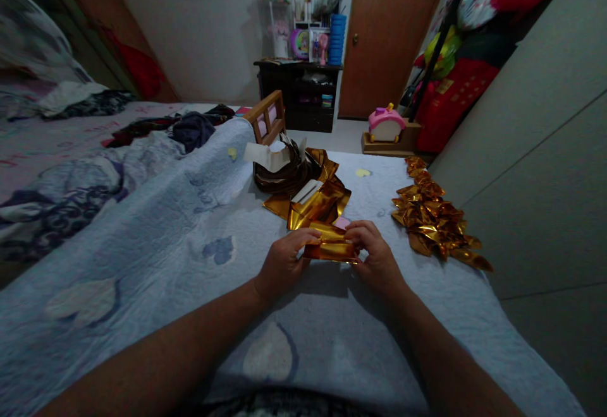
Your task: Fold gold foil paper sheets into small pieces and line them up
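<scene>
While your left hand (286, 256) and right hand (378, 258) pinch opposite ends of the gold foil (332, 251), it sits between them over the quilt (332, 341) | step: folding, seemingly | next: likely calls for even finger pressure along its length

The left hand (286, 258) and right hand (375, 258) are bare, as are both forearms (171, 346). At the bottom edge shows a dark garment (284, 402) with a paler, mottled pattern, too dim to make out.
</scene>
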A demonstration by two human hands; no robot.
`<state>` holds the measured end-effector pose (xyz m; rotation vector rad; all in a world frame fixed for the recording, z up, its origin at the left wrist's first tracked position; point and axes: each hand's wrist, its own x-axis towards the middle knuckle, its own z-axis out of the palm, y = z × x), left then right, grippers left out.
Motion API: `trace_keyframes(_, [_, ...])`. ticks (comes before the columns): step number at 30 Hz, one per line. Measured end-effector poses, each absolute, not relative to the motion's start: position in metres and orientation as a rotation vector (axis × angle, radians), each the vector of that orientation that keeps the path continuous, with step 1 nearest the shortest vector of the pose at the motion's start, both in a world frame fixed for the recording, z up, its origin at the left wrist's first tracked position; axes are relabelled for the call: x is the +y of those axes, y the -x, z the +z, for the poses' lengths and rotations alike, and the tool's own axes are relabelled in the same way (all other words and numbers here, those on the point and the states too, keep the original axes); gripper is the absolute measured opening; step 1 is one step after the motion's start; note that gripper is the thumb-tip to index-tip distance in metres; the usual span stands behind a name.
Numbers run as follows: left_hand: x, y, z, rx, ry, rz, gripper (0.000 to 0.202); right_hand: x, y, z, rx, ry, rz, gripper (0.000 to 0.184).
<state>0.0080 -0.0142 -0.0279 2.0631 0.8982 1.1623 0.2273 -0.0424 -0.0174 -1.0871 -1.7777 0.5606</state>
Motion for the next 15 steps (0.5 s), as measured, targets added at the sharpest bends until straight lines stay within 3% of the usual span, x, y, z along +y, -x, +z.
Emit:
trace_keyframes(8, [-0.0153, -0.0104, -0.0247, 0.973, -1.984, 1.078, 0.012, -0.0427, -0.23, -0.0154, -1.767, 1.209, 0.593, 0.019])
trace_keyframes(15, [-0.015, -0.011, -0.0236, 0.802, -2.076, 0.958, 0.015, -0.0458, -0.2285, -0.015, -1.538, 1.193, 0.894, 0.015])
